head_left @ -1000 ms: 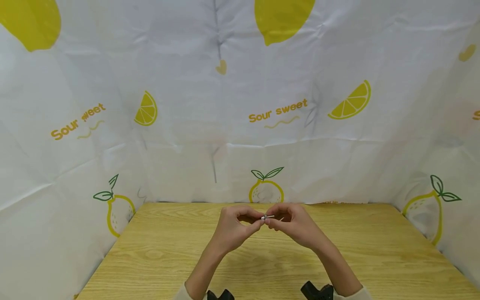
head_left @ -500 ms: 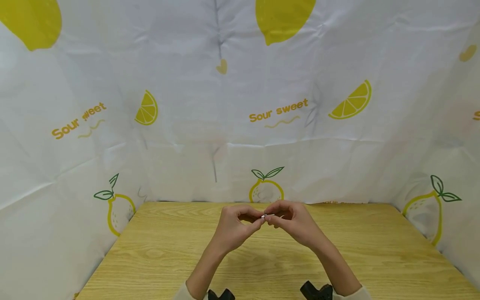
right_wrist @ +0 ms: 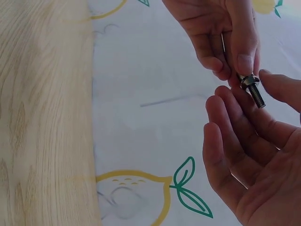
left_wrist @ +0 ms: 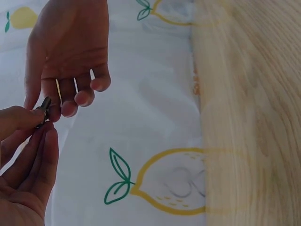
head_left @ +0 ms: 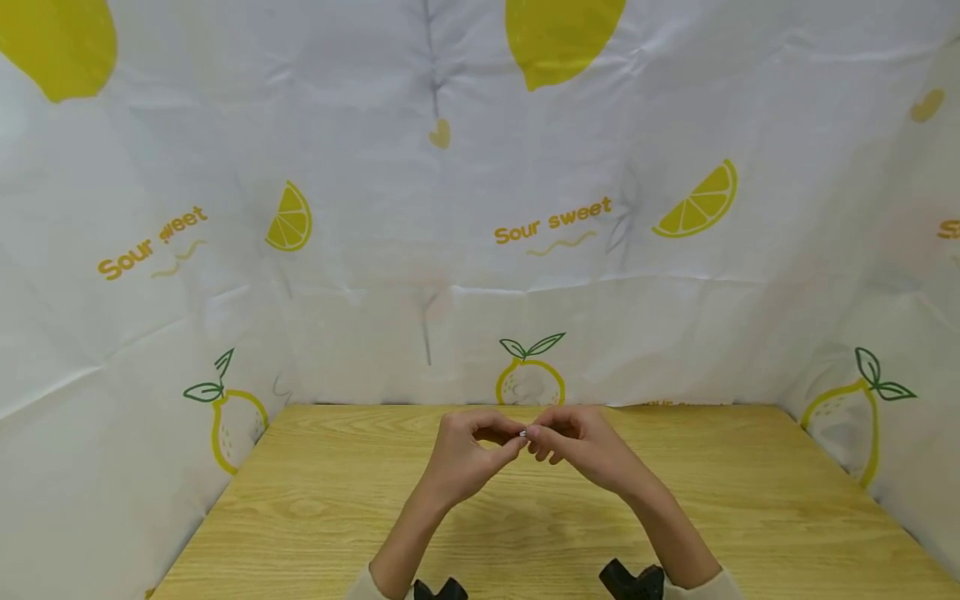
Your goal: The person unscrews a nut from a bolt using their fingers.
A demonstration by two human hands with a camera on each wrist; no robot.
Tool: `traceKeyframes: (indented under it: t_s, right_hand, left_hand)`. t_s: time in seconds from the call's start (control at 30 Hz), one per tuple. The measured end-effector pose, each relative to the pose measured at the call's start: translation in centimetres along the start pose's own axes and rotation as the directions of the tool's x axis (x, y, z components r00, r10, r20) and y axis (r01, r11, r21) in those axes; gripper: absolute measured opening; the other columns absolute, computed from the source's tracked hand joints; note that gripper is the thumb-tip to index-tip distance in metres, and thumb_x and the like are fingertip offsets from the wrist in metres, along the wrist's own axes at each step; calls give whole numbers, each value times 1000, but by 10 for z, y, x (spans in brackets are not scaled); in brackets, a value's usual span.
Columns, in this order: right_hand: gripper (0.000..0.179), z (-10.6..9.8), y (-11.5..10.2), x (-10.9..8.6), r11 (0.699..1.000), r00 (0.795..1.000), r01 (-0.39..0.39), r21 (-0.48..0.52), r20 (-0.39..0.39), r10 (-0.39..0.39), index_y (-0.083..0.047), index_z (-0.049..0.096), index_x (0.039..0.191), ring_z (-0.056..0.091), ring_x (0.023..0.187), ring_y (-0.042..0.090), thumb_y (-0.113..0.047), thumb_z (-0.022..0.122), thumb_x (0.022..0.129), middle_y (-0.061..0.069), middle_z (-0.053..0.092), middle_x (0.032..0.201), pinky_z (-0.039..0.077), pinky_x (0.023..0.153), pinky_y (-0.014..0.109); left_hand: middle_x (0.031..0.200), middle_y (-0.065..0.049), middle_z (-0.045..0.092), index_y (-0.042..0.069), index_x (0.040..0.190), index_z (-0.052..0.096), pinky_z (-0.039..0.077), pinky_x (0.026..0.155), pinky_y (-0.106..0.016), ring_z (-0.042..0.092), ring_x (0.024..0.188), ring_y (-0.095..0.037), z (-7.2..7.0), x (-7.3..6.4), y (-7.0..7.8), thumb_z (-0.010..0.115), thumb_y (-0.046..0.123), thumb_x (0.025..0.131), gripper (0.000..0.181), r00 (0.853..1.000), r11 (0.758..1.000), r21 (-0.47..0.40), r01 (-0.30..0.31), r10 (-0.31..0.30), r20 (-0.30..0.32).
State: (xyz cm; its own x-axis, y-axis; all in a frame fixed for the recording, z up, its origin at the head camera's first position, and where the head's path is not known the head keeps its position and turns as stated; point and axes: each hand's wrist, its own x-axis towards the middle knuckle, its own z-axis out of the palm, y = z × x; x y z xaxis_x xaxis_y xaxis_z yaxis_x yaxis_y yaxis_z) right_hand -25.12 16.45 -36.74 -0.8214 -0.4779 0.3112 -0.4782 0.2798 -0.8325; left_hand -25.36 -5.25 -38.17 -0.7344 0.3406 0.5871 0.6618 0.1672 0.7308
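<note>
A small metal bolt (right_wrist: 257, 97) with a dark threaded shank is held between the two hands, above the far part of the table. My left hand (head_left: 467, 454) pinches its head end between thumb and fingers, which hide the head. Around the shank, close to those fingertips, sits a nut (right_wrist: 249, 81). My right hand (head_left: 583, 443) has its thumb and index finger at the two sides of this nut; its other fingers are loosely bent. In the left wrist view, the bolt's shank (left_wrist: 45, 103) points up toward the right palm.
Below the hands lies a wood-grain table (head_left: 315, 508). A white curtain (head_left: 375, 250) printed with lemons encloses its back and sides. Black wrist mounts (head_left: 633, 581) show at the bottom edge.
The right thumb and fingers have shifted around the nut, now covering the shank in the head view where it was visible before. The left hand stays almost still.
</note>
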Motion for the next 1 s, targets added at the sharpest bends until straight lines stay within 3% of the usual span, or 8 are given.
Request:
traceKeyframes:
  t_s: [0.33,0.73,1.0]
  right_hand:
    - [21,2,-3,-1,999,999,-39,8,-21,40,-1,71,111,72,81,13,-20,66,102,21,73,101,64,76,37]
    - [17,1,-5,-4,1000,997,-5,2,-75,5,-6,73,111,72,84,12,-16,72,98,15,75,102,62,73,32]
    - [20,1,-6,-1,1000,998,-21,15,-52,22,-4,73,109,72,81,14,-21,64,104,14,74,97,64,73,35]
  left_hand:
    - [92,-6,81,10,96,82,64,76,-27,76,79,-12,-1,0,-1,80,8,90,7,1000,1000,-10,-6,6,7]
    - [91,-8,80,8,96,81,64,75,-25,76,79,-11,-1,0,2,80,6,89,7,1000,1000,-14,-9,9,18]
    - [90,-7,80,8,96,81,64,74,-25,76,78,-11,-2,0,3,80,7,90,6,1000,1000,-4,-25,25,7]
